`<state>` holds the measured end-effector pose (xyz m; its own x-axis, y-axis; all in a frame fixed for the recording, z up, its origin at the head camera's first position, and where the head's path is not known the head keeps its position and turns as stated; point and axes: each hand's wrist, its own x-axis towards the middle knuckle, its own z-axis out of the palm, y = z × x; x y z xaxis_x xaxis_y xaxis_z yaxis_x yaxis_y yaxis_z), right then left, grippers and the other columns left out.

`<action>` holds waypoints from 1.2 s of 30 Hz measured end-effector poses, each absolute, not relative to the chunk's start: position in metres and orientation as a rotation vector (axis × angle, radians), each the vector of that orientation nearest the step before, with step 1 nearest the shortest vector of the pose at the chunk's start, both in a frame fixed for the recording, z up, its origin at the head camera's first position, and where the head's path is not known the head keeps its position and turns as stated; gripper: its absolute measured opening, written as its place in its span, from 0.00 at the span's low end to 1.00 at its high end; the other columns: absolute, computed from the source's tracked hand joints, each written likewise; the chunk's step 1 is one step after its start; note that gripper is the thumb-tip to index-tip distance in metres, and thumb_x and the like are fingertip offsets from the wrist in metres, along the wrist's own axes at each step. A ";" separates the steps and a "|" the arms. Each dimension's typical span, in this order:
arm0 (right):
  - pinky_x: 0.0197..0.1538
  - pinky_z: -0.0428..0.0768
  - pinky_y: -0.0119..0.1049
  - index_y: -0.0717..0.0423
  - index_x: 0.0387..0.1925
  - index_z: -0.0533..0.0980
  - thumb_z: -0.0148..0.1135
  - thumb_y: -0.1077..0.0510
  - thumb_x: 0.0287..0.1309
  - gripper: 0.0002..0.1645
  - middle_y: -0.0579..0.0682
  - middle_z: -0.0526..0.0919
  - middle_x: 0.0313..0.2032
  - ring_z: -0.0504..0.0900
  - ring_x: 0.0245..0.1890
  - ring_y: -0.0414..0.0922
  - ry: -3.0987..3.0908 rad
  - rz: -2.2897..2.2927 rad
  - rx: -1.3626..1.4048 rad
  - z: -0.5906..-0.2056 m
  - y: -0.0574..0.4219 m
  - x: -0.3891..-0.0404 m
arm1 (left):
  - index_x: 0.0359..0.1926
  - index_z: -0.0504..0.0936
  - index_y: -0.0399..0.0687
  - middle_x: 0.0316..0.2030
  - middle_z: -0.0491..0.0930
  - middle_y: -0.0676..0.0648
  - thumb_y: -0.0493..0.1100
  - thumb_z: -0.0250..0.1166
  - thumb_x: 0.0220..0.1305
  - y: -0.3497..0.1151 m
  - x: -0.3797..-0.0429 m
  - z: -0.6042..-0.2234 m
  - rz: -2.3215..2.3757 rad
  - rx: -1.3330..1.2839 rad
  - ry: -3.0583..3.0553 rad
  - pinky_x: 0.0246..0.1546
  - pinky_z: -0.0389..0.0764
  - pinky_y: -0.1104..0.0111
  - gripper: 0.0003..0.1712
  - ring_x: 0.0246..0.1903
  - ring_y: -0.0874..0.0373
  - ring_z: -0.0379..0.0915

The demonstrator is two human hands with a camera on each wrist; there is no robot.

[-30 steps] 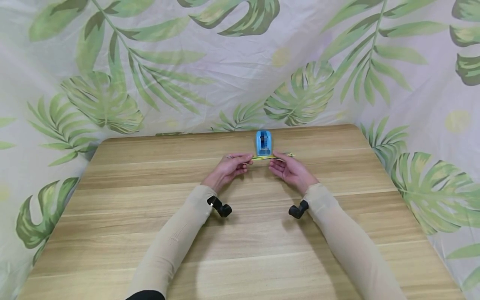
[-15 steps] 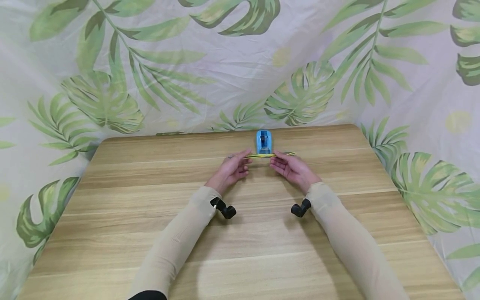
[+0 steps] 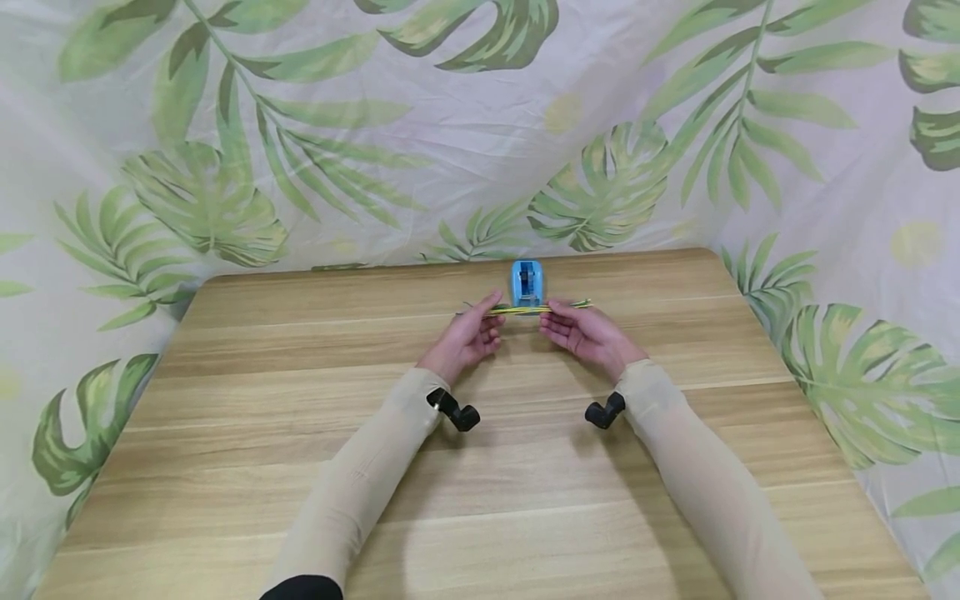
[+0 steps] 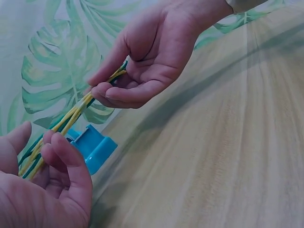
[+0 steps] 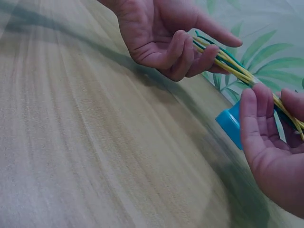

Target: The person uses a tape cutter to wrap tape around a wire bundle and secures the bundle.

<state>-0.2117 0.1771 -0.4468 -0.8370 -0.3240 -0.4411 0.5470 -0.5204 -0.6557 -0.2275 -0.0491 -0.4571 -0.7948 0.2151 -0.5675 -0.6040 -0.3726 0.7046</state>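
Observation:
A thin bundle of yellow and green cords [image 3: 522,310] runs crosswise between both hands, just in front of a blue tape dispenser [image 3: 527,282]. My left hand [image 3: 467,337] curls its fingers round the left part of the cords, its thumb raised. My right hand [image 3: 588,335] pinches the right part between thumb and fingers, and short cord ends stick out past it. In the left wrist view, a pale shiny band, possibly clear tape, lies round the cords [image 4: 78,110] between the hands. The dispenser's toothed edge [image 4: 83,134] faces the cords.
A wood-grain table [image 3: 525,500] lies under the hands. Behind it and along its sides hangs a white cloth [image 3: 480,150] printed with green leaves. Each sleeve carries a small black wrist camera, one on the left [image 3: 453,410] and one on the right [image 3: 605,410].
My left hand has shifted a little to the right and away from me, and its thumb has lifted. The right hand has barely moved. The dispenser stays where it was.

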 end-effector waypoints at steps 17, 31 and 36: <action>0.55 0.80 0.39 0.56 0.53 0.75 0.54 0.62 0.74 0.11 0.53 0.85 0.36 0.84 0.40 0.45 1.216 -2.250 0.271 -0.449 0.182 -0.214 | 0.39 0.83 0.46 0.22 0.79 0.53 0.46 0.66 0.70 -0.047 -0.236 -0.457 2.156 -0.469 1.426 0.18 0.73 0.75 0.08 0.17 0.65 0.65; 0.44 0.82 0.34 0.55 0.50 0.73 0.56 0.50 0.74 0.13 0.52 0.84 0.32 0.83 0.35 0.43 1.122 -2.318 0.507 -0.452 0.171 -0.216 | 0.65 0.74 0.33 0.26 0.79 0.49 0.41 0.65 0.71 -0.053 -0.236 -0.461 2.208 -0.350 1.365 0.21 0.73 0.78 0.26 0.19 0.66 0.67; 0.44 0.83 0.34 0.57 0.47 0.71 0.59 0.47 0.71 0.18 0.53 0.83 0.34 0.82 0.37 0.44 1.095 -2.337 0.596 -0.453 0.164 -0.215 | 0.65 0.74 0.31 0.27 0.79 0.48 0.38 0.63 0.72 -0.054 -0.238 -0.463 2.235 -0.326 1.339 0.20 0.72 0.78 0.24 0.21 0.65 0.66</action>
